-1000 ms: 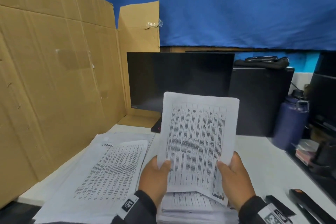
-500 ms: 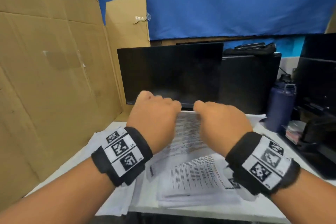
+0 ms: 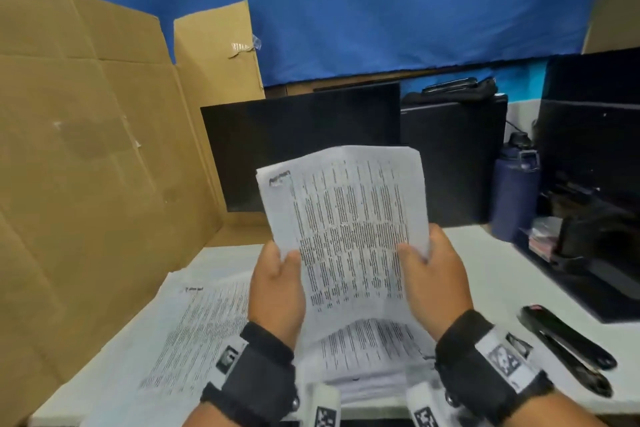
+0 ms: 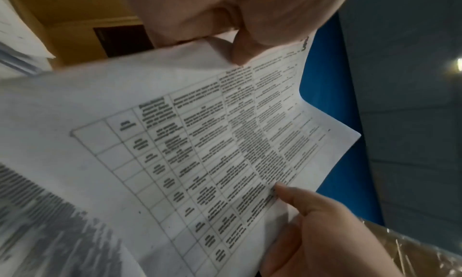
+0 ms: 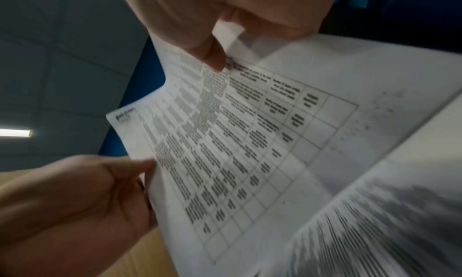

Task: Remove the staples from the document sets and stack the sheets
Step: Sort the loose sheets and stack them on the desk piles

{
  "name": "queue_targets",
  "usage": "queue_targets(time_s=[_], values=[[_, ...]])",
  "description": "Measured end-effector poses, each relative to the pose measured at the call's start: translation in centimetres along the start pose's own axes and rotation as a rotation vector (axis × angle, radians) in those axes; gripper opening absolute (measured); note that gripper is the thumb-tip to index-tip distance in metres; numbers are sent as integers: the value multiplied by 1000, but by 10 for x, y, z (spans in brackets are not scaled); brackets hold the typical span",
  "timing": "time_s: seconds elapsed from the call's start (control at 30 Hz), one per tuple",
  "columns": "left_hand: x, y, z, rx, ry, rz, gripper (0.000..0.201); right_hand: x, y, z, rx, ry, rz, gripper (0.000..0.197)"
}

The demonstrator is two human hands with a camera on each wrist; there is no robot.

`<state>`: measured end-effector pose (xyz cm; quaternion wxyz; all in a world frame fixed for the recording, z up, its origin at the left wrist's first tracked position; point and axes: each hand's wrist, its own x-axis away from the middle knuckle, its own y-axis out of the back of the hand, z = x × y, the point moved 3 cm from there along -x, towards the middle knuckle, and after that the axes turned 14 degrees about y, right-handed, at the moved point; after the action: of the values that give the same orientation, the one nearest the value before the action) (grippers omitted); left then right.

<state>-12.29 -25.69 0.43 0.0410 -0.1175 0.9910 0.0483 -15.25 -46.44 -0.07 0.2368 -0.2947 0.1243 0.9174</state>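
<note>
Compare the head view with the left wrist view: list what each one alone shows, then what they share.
Head view only: the loose sheets lying flat at the left of the white desk, the black stapler, the dark blue bottle, the black monitor and both wristbands.

Left wrist view only: the table's grid lines and cells on the held document set, seen close.

Both: the left hand and right hand holding that document set by its side edges, thumbs on the printed face.

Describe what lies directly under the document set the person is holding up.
Under the held document set, gripped by the left hand and right hand, a paper stack rests on the desk. Its far part is covered by the sheets.
</note>
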Motion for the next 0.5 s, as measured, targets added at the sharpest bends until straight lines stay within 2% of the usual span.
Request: queue_targets(time_s=[0.07, 0.17, 0.3, 0.4, 0.5], values=[[11, -7, 10, -5, -3, 7, 23, 22, -6, -17, -16, -61, -2, 19], [15, -15, 37, 21, 137, 40, 29, 47, -15, -42, -17, -127, 45, 20], [5, -15, 55, -22, 215, 21, 25, 41, -13, -47, -23, -112, 34, 14], [-4, -7, 60, 3, 274, 21, 51, 33, -12, -45, -67, -101, 26, 12], [-8, -4, 79, 101, 396, 100, 75, 37, -14, -55, -62, -132, 36, 12]])
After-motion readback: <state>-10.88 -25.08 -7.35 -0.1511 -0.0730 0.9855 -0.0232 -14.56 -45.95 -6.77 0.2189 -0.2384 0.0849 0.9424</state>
